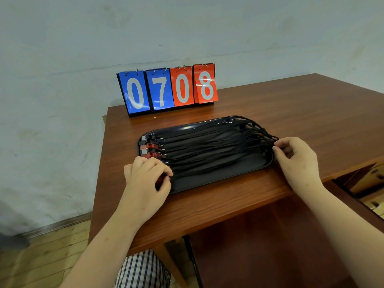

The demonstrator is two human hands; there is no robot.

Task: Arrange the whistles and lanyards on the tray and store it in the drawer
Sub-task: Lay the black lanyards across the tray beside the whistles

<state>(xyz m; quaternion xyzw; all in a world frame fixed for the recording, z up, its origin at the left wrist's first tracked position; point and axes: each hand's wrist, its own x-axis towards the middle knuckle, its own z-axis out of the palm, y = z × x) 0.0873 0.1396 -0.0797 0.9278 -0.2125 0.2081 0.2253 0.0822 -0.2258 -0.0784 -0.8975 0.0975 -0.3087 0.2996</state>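
Brown desk [207, 208] at frame centre carries the black tray [218, 181], where the left hand [145, 177] curls round a red whistle [161, 180] at the tray's left end and the right hand [297, 159] pinches the lanyards [218, 146] by their loops at its right end, seemingly drawing a cord straight beside the rest.

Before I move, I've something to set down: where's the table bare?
The table is bare right of the scoreboard and along the near edge before the tray. Crowded: whistles by the left hand, lanyards at the right hand.
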